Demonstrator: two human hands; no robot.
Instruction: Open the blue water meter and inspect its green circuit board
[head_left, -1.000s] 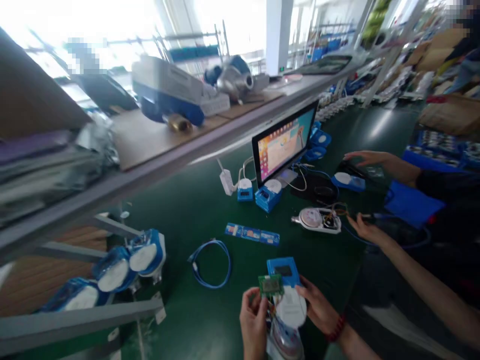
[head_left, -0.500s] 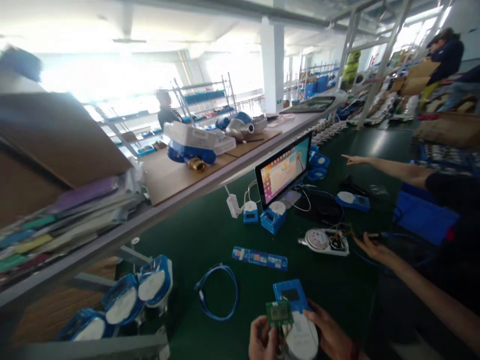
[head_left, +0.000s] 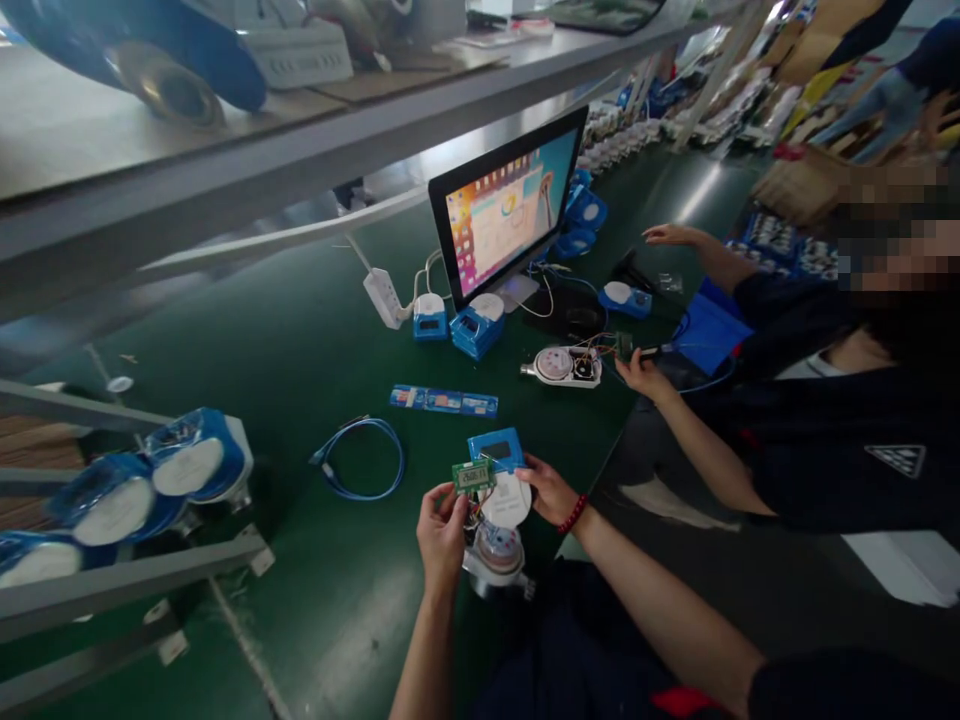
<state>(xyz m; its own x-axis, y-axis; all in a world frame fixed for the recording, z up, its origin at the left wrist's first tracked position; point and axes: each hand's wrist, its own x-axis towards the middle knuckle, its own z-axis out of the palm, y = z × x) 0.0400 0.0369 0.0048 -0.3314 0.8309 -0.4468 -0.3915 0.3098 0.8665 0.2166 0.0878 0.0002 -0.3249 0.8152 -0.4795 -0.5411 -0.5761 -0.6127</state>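
My left hand [head_left: 442,525] pinches a small green circuit board [head_left: 472,477] with a display showing digits. Wires run down from the board toward an opened round meter body [head_left: 499,556] at the table's near edge. Closed on the side of a blue and white cover [head_left: 507,497] is my right hand [head_left: 551,490], with a red bead bracelet at its wrist. The cover has a dark window at its top and sits just right of the board, above the meter body. A coiled blue cable [head_left: 401,460] lies to the left of my hands.
A monitor [head_left: 510,215] stands behind several blue-covered units. At right, a person's hand [head_left: 646,378] holds a board wired to an open meter [head_left: 562,366]. Wrapped meters [head_left: 187,465] sit on a rack at left; a shelf [head_left: 300,150] crosses above.
The view has tilted down and shifted, so my hands appear higher and the meter body now shows. The other person's far hand no longer points. My hands still hold the board and cover.
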